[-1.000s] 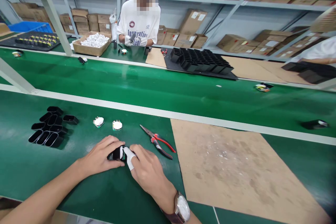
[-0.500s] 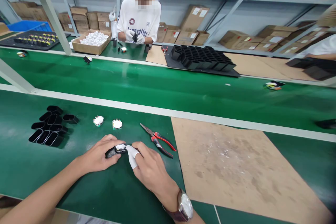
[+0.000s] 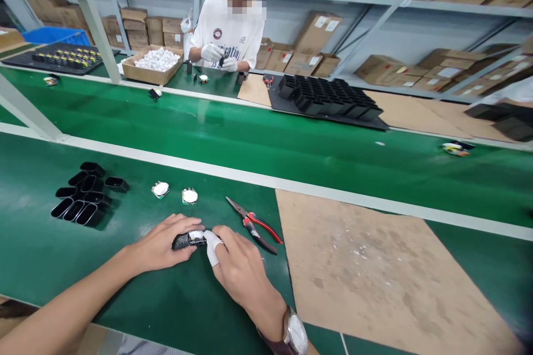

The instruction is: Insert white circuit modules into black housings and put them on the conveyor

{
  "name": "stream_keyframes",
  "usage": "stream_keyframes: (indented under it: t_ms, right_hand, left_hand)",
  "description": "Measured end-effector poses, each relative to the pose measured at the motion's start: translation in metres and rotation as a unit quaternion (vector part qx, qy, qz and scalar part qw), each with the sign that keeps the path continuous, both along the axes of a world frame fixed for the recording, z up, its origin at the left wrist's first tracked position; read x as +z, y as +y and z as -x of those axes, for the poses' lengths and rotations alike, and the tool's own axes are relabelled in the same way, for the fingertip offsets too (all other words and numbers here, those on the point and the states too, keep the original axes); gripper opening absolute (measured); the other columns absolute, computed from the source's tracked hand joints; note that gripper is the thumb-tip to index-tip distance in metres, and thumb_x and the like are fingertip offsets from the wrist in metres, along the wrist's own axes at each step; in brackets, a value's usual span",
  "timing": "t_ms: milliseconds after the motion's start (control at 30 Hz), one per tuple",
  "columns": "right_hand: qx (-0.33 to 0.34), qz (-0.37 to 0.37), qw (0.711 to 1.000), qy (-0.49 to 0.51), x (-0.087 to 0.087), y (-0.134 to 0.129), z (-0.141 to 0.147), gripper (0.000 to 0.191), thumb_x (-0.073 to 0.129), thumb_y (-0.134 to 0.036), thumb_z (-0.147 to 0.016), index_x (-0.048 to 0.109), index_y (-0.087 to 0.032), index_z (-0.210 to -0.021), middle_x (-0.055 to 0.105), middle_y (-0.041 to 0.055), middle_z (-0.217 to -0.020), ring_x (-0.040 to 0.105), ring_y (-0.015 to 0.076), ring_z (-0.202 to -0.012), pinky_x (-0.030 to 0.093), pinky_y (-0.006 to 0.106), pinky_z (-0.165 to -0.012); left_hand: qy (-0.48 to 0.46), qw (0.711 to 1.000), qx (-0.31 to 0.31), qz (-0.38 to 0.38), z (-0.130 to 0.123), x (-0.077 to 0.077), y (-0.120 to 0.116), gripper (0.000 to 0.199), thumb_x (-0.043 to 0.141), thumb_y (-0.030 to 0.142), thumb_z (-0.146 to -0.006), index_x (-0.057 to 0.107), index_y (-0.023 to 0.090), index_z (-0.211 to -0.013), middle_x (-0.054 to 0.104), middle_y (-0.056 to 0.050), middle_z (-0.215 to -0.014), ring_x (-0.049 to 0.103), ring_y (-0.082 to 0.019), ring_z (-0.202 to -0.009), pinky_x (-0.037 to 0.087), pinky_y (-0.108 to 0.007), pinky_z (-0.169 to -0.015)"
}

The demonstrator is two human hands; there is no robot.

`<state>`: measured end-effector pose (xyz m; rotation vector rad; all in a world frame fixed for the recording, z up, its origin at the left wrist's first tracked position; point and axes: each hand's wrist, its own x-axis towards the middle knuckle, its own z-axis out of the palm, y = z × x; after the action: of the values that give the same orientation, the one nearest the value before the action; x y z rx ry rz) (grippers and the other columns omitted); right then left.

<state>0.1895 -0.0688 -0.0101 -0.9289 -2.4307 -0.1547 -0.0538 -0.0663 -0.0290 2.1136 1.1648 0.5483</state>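
The black housing [image 3: 181,242], low over the green bench [image 3: 166,299], appears light and rigid, its white-topped insert [image 3: 195,236] likely fragile; grip it by the outer walls. The left hand [image 3: 162,244] pinches the housing between thumb and fingers, partly closed; the right hand [image 3: 241,269], fingers curled, touches the insert's end with covered fingertips [image 3: 211,244].
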Motion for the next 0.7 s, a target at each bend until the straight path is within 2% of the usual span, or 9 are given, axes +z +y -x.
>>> stream_keyframes:
  t_ms: [133,300,467,700]
  right_hand:
    - [0.002,-0.01,1.0,-0.005,0.003,0.001,0.002,0.03,0.042,0.003,-0.088,0.057,-0.02,-0.076,0.064,0.0109,-0.095,0.058,0.0208,-0.075,0.046,0.034,-0.061]
    - [0.011,-0.024,1.0,-0.003,0.006,0.003,0.006,0.033,0.04,0.002,-0.093,0.058,-0.019,-0.075,0.064,0.0106,-0.093,0.057,0.021,-0.075,0.043,0.035,-0.06]
    - [0.027,-0.023,0.999,0.0,0.009,0.004,0.012,0.035,0.038,-0.002,-0.1,0.057,-0.019,-0.076,0.063,0.01,-0.091,0.056,0.0212,-0.077,0.042,0.035,-0.063]
    - [0.036,-0.026,0.999,-0.007,0.009,0.003,0.013,0.034,0.039,0.0,-0.096,0.056,-0.02,-0.076,0.062,0.01,-0.092,0.055,0.0212,-0.079,0.04,0.035,-0.065]
  left_hand:
    - [0.011,1.0,-0.004,0.013,0.0,0.0,0.0,0.061,0.064,0.03,-0.1,0.04,0.033,-0.156,0.07,-0.001,-0.143,0.063,-0.026,-0.13,0.046,-0.045,-0.117]
    - [0.002,1.0,-0.007,0.016,-0.001,0.001,0.0,0.064,0.063,0.028,-0.1,0.035,0.033,-0.157,0.069,0.0,-0.146,0.06,-0.027,-0.134,0.044,-0.047,-0.119]
    - [-0.003,0.999,-0.014,0.038,-0.003,0.004,-0.001,0.068,0.061,0.026,-0.1,0.029,0.034,-0.16,0.069,0.002,-0.146,0.059,-0.027,-0.138,0.033,-0.054,-0.126]
    - [-0.008,0.998,-0.013,0.058,-0.004,0.006,-0.002,0.071,0.062,0.027,-0.099,0.028,0.031,-0.161,0.067,-0.003,-0.149,0.057,-0.028,-0.141,0.031,-0.054,-0.127]
